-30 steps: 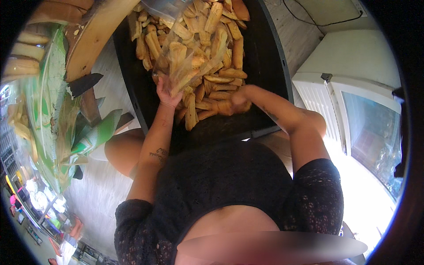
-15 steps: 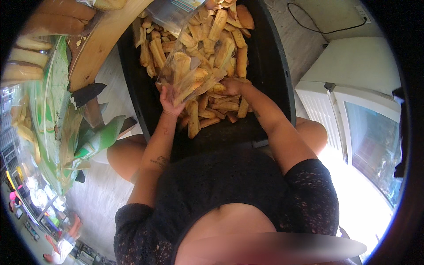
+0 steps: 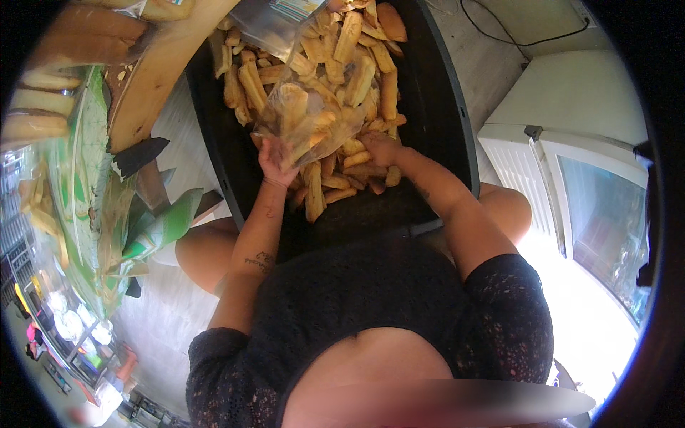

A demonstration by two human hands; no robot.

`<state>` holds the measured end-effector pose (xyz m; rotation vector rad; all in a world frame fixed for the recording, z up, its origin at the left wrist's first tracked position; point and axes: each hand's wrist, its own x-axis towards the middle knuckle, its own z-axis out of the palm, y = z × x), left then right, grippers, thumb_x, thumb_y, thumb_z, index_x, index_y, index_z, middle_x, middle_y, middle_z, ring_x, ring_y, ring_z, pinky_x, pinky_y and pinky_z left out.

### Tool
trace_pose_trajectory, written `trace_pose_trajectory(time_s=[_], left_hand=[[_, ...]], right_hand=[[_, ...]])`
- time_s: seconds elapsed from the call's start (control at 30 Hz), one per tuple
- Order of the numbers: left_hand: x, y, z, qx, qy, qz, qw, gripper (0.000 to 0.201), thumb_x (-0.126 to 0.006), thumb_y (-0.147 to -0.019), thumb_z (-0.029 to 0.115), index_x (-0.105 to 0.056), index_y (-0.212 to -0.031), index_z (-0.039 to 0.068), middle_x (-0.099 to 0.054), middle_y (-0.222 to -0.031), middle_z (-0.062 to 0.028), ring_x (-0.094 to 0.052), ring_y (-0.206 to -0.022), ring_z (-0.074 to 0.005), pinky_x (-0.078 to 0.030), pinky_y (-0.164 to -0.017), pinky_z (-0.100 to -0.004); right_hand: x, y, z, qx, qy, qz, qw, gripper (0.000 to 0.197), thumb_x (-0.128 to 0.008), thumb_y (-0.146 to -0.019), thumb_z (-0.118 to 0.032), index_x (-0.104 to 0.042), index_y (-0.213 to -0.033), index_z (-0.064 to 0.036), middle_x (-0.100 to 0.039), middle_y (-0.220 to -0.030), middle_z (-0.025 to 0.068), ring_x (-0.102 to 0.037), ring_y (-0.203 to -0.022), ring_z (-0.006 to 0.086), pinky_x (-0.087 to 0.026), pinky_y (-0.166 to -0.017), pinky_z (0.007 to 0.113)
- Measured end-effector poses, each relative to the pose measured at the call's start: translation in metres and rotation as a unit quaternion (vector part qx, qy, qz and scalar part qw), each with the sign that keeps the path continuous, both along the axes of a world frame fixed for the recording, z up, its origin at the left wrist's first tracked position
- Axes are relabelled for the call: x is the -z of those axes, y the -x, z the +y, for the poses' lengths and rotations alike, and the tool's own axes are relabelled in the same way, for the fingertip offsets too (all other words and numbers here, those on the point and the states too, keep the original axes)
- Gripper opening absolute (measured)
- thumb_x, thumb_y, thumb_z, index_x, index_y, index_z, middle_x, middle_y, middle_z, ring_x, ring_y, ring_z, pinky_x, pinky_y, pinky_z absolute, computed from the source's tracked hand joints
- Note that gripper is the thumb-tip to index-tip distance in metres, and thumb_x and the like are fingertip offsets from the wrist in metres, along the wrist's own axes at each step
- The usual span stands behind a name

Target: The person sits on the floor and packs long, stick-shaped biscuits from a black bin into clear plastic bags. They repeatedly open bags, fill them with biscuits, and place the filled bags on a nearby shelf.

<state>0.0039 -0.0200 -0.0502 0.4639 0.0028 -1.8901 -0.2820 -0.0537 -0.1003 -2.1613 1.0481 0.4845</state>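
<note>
At far left is a green-and-white plastic sheet point(image 3: 87, 192); then the left hand point(image 3: 277, 162), fingers clamped on the lower edge of a clear plastic bag point(image 3: 308, 123), which is above the bread pieces point(image 3: 348, 37) inside the black tub point(image 3: 441, 107); the right hand point(image 3: 382, 148) touches these pieces, beside the bag; whether its fingers grip one, I cannot tell; farther right stands a white cabinet point(image 3: 571, 100).

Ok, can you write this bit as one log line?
left hand: gripping clear bag | right hand: at bread pieces, grip unclear | bread pieces: loose in black tub
</note>
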Motion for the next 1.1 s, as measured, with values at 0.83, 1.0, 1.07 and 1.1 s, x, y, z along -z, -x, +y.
trace_pose_trajectory(time_s=[0.83,1.0,1.07,1.1], left_hand=[[0.009,-0.002,-0.006,-0.029,0.051,-0.038,0.998,0.067,-0.056,-0.079,0.047,-0.037,-0.129,0.006,-0.041,-0.130,-0.0137,-0.038,-0.121,-0.0330,-0.031,-0.100,-0.0482],[0.003,-0.002,-0.004,-0.008,0.044,-0.050,0.998,0.074,-0.062,-0.076,0.042,-0.031,-0.131,0.003,-0.038,-0.132,-0.0120,-0.038,-0.120,-0.0318,-0.032,-0.099,-0.0441],[-0.003,0.001,-0.001,-0.020,0.033,-0.128,0.991,0.078,-0.064,-0.074,0.041,-0.029,-0.133,0.004,-0.036,-0.133,-0.0116,-0.036,-0.121,-0.0319,-0.031,-0.100,-0.0444],[-0.006,0.002,0.000,-0.011,0.043,-0.125,0.991,0.078,-0.065,-0.074,0.040,-0.029,-0.133,0.005,-0.036,-0.133,-0.0115,-0.036,-0.122,-0.0318,-0.030,-0.101,-0.0444]], right_hand=[[-0.044,0.014,-0.024,0.033,-0.253,0.009,0.967,0.098,-0.075,-0.056,-0.016,-0.021,-0.138,-0.0101,-0.039,-0.132,0.0164,-0.040,-0.117,0.0351,-0.037,-0.093,0.045],[-0.015,-0.003,-0.004,-0.081,-0.158,0.035,0.984,0.097,-0.076,-0.055,-0.020,-0.025,-0.137,-0.0114,-0.022,-0.143,0.0129,-0.019,-0.132,0.0287,-0.023,-0.104,0.040],[-0.010,-0.003,0.001,-0.059,-0.195,0.019,0.979,0.097,-0.076,-0.055,-0.020,-0.025,-0.137,-0.0111,-0.024,-0.141,0.0134,-0.020,-0.131,0.0291,-0.023,-0.104,0.040],[-0.009,-0.001,0.001,-0.055,-0.206,0.017,0.977,0.098,-0.076,-0.055,-0.021,-0.025,-0.137,-0.0110,-0.024,-0.141,0.0136,-0.021,-0.130,0.0293,-0.024,-0.104,0.040]])
